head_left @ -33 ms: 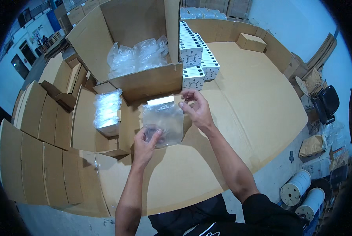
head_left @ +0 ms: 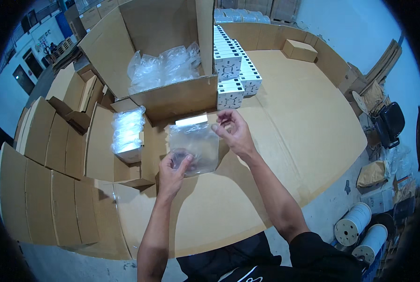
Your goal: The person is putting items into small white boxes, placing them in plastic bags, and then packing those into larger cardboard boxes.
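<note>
A clear plastic bag hangs flat in front of me over the table. My left hand pinches its lower left part between thumb and fingers. Close to the bag's upper right corner is my right hand, with curled fingers and the thumb apart from the index finger. Nothing shows between them; whether the thumb touches the bag I cannot make out. Just past the bag's top edge shows a white strip, and what it belongs to is hidden. On the left, a small open carton holds several plastic-wrapped items.
Behind the bag stands a large open carton with loose clear bags inside. White printed boxes are stacked to its right. Folded cardboard lines the left side. A closed brown box sits at the table's far right.
My right thumb has shifted slightly left toward the bag's corner. The bag and my left hand have moved a hair to the left.
</note>
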`<action>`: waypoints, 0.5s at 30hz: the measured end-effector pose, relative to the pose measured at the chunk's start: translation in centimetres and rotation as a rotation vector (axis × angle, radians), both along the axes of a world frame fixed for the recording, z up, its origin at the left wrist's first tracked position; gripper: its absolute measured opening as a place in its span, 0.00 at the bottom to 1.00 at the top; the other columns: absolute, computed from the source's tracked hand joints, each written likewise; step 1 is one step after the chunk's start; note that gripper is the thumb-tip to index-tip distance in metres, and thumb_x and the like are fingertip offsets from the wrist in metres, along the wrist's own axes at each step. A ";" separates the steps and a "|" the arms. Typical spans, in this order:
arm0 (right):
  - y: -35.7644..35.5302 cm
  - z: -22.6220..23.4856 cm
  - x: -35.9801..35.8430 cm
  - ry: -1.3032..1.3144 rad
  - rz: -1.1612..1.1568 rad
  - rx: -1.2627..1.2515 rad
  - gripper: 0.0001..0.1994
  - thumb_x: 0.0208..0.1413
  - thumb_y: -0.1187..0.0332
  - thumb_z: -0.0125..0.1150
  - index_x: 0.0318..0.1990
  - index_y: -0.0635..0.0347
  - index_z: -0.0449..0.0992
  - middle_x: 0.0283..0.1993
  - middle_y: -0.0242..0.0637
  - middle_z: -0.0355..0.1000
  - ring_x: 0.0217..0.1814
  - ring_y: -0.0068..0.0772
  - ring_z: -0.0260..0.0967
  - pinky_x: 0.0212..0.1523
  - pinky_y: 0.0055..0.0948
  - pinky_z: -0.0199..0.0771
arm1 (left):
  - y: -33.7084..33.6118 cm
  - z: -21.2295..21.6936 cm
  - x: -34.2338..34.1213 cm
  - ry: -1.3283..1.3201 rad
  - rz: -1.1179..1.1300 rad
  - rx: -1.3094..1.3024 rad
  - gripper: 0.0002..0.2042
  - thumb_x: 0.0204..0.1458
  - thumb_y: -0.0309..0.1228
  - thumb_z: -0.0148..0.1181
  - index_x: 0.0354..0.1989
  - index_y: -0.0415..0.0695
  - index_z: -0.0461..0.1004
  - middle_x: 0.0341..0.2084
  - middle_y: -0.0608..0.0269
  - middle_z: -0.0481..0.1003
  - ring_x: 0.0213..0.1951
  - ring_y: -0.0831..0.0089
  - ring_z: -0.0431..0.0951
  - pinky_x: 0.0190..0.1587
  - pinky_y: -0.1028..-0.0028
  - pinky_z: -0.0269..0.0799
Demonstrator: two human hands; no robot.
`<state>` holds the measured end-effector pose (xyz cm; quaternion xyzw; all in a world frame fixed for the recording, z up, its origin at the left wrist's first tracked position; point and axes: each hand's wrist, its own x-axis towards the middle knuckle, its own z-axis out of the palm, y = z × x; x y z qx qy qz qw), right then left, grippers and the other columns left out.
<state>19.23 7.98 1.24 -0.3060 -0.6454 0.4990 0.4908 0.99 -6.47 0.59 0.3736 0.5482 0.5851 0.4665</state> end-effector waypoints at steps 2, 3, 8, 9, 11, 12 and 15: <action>-1.2 -0.4 -0.2 -0.017 -0.041 -0.106 0.10 0.63 0.67 0.65 0.46 0.63 0.80 0.43 0.30 0.74 0.39 0.16 0.67 0.40 0.20 0.70 | 0.0 -0.8 -0.5 0.029 -0.002 0.022 0.10 0.61 0.29 0.66 0.47 0.39 0.77 0.38 0.63 0.80 0.40 0.76 0.80 0.45 0.75 0.78; -2.0 0.2 -0.5 -0.030 0.000 -0.163 0.10 0.64 0.65 0.65 0.43 0.64 0.79 0.39 0.28 0.74 0.36 0.16 0.66 0.38 0.21 0.69 | 0.1 -1.0 -0.6 0.058 -0.003 0.045 0.10 0.61 0.29 0.66 0.47 0.39 0.78 0.37 0.64 0.80 0.39 0.77 0.80 0.45 0.75 0.78; -4.4 0.2 -2.1 -0.019 -0.008 -0.147 0.11 0.69 0.65 0.59 0.38 0.64 0.79 0.27 0.26 0.71 0.28 0.15 0.64 0.30 0.23 0.67 | 0.3 -0.1 -0.2 0.078 0.069 0.112 0.09 0.62 0.30 0.64 0.46 0.39 0.79 0.35 0.66 0.79 0.36 0.78 0.78 0.42 0.76 0.76; -4.8 0.2 -2.1 -0.023 -0.008 -0.149 0.11 0.69 0.65 0.59 0.38 0.64 0.79 0.27 0.26 0.71 0.28 0.15 0.64 0.30 0.23 0.67 | 0.4 0.4 -0.1 0.005 0.083 0.087 0.08 0.64 0.31 0.62 0.45 0.39 0.80 0.33 0.67 0.79 0.34 0.79 0.77 0.41 0.77 0.75; -5.4 0.2 -2.0 -0.003 -0.022 -0.235 0.13 0.72 0.63 0.55 0.38 0.63 0.76 0.31 0.25 0.71 0.35 0.12 0.64 0.35 0.20 0.67 | 0.5 0.8 0.0 0.073 0.122 0.039 0.09 0.66 0.33 0.59 0.43 0.39 0.79 0.30 0.68 0.77 0.32 0.80 0.74 0.39 0.77 0.74; -5.6 -0.2 -2.3 -0.006 -0.023 -0.236 0.13 0.72 0.63 0.55 0.38 0.63 0.76 0.31 0.25 0.71 0.35 0.12 0.64 0.35 0.20 0.67 | 0.6 0.9 0.1 0.144 0.160 -0.007 0.11 0.68 0.35 0.56 0.42 0.40 0.79 0.27 0.69 0.75 0.29 0.81 0.72 0.36 0.78 0.72; -6.0 -0.6 -3.1 -0.047 -0.269 0.063 0.11 0.71 0.65 0.55 0.41 0.64 0.76 0.26 0.33 0.73 0.27 0.19 0.68 0.29 0.28 0.69 | 0.6 -0.1 1.0 0.393 0.334 0.123 0.16 0.71 0.39 0.51 0.38 0.41 0.79 0.22 0.71 0.70 0.25 0.83 0.67 0.28 0.78 0.66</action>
